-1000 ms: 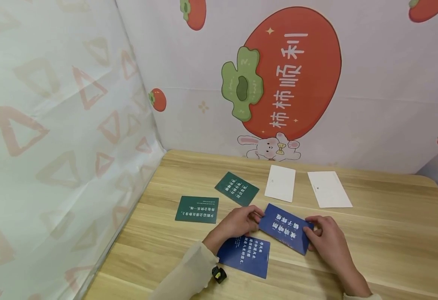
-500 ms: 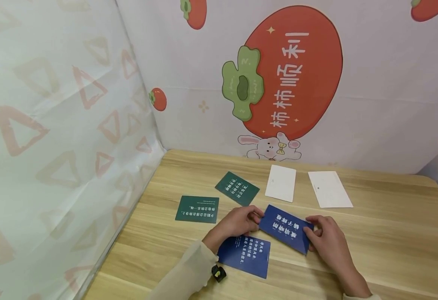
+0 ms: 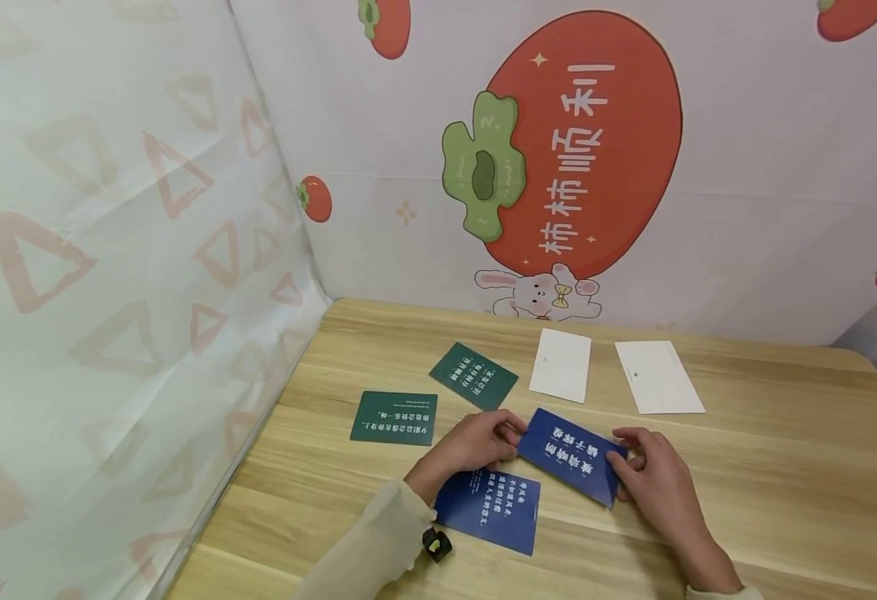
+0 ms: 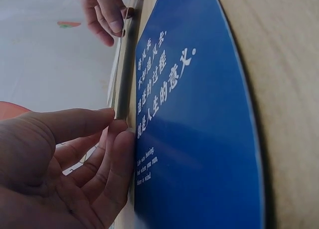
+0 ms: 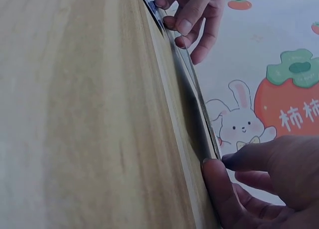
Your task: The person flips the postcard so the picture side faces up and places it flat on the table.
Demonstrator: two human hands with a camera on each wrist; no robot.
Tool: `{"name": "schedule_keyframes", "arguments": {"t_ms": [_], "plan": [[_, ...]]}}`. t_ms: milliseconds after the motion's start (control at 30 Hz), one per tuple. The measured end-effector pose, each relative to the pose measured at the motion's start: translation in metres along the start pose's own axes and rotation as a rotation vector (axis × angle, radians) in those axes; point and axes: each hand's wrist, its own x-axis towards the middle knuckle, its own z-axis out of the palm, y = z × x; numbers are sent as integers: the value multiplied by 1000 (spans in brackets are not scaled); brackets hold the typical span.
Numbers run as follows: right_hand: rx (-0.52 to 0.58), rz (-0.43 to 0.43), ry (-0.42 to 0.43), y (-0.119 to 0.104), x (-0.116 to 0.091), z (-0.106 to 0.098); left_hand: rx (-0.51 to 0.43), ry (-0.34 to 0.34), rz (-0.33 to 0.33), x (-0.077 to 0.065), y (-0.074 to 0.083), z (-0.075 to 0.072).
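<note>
A blue card with white characters [image 3: 575, 457] is held between both hands over the middle of the desk [image 3: 799, 475], slanted so that its left end lies farther from the person than its right end. The left end is pinched by the left hand [image 3: 478, 443]; in the left wrist view its thumb and fingertips are seen closed on the card's edge. The right end is gripped by the right hand [image 3: 658, 477], with the thumb laid on the printed face. The hands are kept apart by the length of the card. In the right wrist view the card is seen nearly edge-on, with a dark shadow along it; whether any edge is in contact with the desk cannot be told. A second blue card [image 3: 486, 515] is laid flat nearer the person, its upper left part covered by the left hand in the head view. A small black object [image 3: 437, 545] is noted beside the cuff of the left sleeve [image 3: 371, 546]. Beyond the left hand, two green cards are placed: one at far left [image 3: 393, 418], one angled nearer the middle [image 3: 474, 377]. Two white cards are set toward the back, one left [image 3: 561, 365] and one right [image 3: 661, 377], well apart from each other's edges.
</note>
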Motion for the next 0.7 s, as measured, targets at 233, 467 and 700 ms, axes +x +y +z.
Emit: {"name": "schedule_keyframes", "arguments": {"t_ms": [233, 467, 700], "plan": [[71, 19, -11, 3, 1, -1, -4, 3, -3, 1, 1, 0], [185, 43, -4, 6, 4, -9, -54, 9, -24, 0, 3, -3], [268, 102, -7, 8, 16, -19, -119, 13, -66, 7, 4, -6]]}}
